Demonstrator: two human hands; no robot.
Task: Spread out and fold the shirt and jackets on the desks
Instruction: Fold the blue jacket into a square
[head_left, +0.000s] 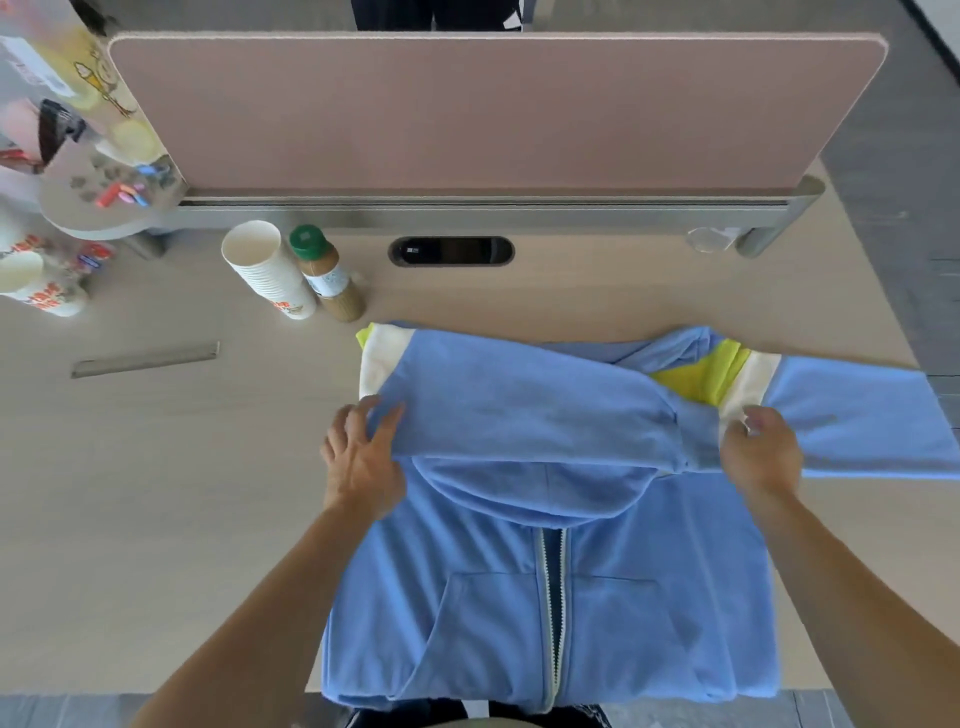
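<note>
A light blue zip-up hooded jacket (550, 613) lies front up on the wooden desk (156, 493), its hem at the near edge and its hood just above the zipper. One sleeve with white and yellow bands is folded across the chest toward the left. The other sleeve (857, 410) stretches out to the right, past the desk's edge. My left hand (363, 457) grips the folded sleeve's edge at the jacket's left shoulder. My right hand (761, 452) pinches the fabric at the white band on the right shoulder.
A stack of paper cups (267, 270) and a green-capped bottle (327, 275) stand just beyond the jacket's left corner. A pink divider panel (493, 109) closes the back of the desk, with a cable slot (451, 251) below it. Cups and clutter sit far left.
</note>
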